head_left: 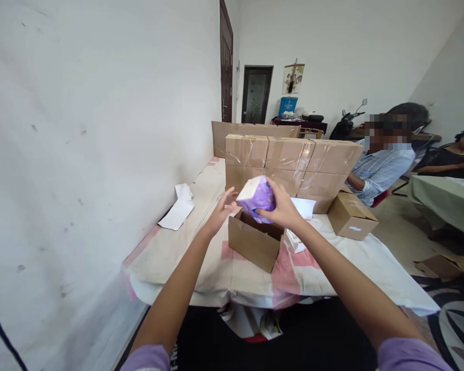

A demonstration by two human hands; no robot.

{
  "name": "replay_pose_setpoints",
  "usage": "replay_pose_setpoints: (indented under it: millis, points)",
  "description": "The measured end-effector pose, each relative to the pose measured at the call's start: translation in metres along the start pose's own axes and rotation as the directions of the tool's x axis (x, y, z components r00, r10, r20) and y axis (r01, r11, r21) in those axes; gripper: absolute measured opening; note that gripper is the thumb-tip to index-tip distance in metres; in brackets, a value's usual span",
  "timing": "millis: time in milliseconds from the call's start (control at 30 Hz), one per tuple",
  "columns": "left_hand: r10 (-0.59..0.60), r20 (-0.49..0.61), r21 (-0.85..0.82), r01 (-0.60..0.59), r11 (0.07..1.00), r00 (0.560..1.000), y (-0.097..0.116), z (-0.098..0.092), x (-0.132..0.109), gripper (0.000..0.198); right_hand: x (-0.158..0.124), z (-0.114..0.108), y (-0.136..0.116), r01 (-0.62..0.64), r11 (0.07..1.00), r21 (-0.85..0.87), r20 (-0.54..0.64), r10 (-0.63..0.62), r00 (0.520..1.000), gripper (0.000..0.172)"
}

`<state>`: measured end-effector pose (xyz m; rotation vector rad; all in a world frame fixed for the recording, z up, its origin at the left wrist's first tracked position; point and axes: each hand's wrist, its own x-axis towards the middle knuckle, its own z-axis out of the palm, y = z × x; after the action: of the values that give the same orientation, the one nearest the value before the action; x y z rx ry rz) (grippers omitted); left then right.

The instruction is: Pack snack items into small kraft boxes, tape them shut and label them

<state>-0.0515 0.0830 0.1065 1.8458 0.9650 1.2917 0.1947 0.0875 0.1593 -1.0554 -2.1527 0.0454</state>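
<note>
My right hand [281, 203] is closed round a purple-and-white package [260, 198], held tilted above an open cardboard box [253, 242]. The package looks like a small carton or wrapped pack; its print is too blurred to read. My left hand [221, 211] is just left of the package, fingers spread, apart from it or barely at its edge. The box stands on the cloth-covered table with its top open; how much lies inside is hidden by the package and the box wall.
Stacked taped cardboard boxes [290, 154] stand behind the open box. A closed carton [352, 215] sits at the table's right. White papers [178, 212] lie at the left, by the wall. Beyond the table, a person in a light blue shirt [386, 167] sits at the right, another person farther right.
</note>
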Motion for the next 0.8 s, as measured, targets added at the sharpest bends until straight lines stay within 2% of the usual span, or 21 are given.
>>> replay_pose_setpoints:
  millis: [33,100,133,200,300,367,433,533,667,733,800]
  points:
    - [0.033,0.028,0.067,-0.035,0.997,0.999,-0.015,0.000,-0.007,0.052,-0.002,0.008,0.011,-0.102,0.988,0.118,-0.016,0.105,0.994,0.101]
    - [0.055,0.077,0.141,-0.066,0.988,0.995,-0.041,0.000,-0.024,0.042,-0.008,0.022,0.028,-0.242,0.935,0.260,0.072,0.231,0.970,0.095]
    - [0.068,0.095,0.166,-0.083,0.983,0.993,-0.052,0.000,-0.034,0.032,-0.011,0.028,0.033,-0.287,0.921,0.262,0.152,0.255,0.955,0.092]
    - [0.102,0.108,0.212,-0.123,0.969,0.989,-0.068,0.000,-0.051,0.016,-0.016,0.035,0.039,-0.321,0.936,0.143,0.308,0.266,0.913,0.090]
    - [0.140,0.117,0.261,-0.167,0.951,0.983,-0.081,0.001,-0.070,0.020,-0.019,0.042,0.037,-0.179,0.976,-0.121,0.457,0.215,0.863,0.086]
    - [0.151,0.121,0.276,-0.180,0.944,0.981,-0.087,0.002,-0.077,0.021,-0.018,0.048,0.031,-0.058,0.968,-0.243,0.523,0.182,0.833,0.070]
    - [0.153,0.110,0.284,-0.179,0.942,0.982,-0.090,0.005,-0.080,0.020,-0.017,0.058,0.026,0.011,0.951,-0.308,0.564,0.173,0.808,0.049]
    - [0.148,0.090,0.286,-0.168,0.943,0.985,-0.094,0.009,-0.079,0.019,-0.019,0.074,0.022,0.022,0.938,-0.345,0.566,0.189,0.803,0.035]
    - [0.142,0.070,0.280,-0.156,0.947,0.987,-0.091,0.011,-0.075,0.021,-0.026,0.082,0.025,-0.003,0.959,-0.282,0.546,0.164,0.822,0.032]
    - [0.144,0.060,0.278,-0.155,0.948,0.988,-0.087,0.012,-0.075,0.023,-0.031,0.073,0.030,-0.054,0.982,-0.180,0.465,0.133,0.875,0.034]
    - [0.149,0.055,0.274,-0.159,0.948,0.987,-0.083,0.013,-0.077,0.024,-0.039,0.060,0.038,-0.129,0.990,-0.057,0.251,0.140,0.958,0.035]
